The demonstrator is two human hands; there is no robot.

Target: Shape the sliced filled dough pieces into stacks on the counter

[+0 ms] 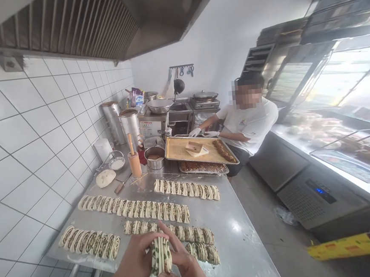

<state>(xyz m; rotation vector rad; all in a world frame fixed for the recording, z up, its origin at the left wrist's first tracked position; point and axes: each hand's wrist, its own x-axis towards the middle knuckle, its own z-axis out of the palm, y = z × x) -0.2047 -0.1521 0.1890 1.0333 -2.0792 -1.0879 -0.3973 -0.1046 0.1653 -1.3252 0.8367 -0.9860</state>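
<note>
You: left hand (134, 264), right hand (183, 258) pinch filled dough roll (161, 255) in narrow grip; four rows of cut pieces (145, 207) done on steel table (240, 236); flat dough round (105, 178) left.

Matt dough rolls (89, 240) on a glossy stainless-steel table (235, 245).

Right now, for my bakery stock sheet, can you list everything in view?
Sliced dough rows: four, cream with green filling, on the table
Steel worktable: one, silver, centre
Dough round: one, pale, table's far left
Rolling pin: one, wooden, upright at the far end
Steel bowl: one, silver, beside the rolling pin
Lined baking tray: one, tan, far end
Steel canisters: two, silver, along the tiled wall
Co-worker: one, white shirt and gloves, beyond the tray
Held dough piece: one, cream and green, between the hands
Left hand: one, on the piece
Right hand: one, on the piece
</note>
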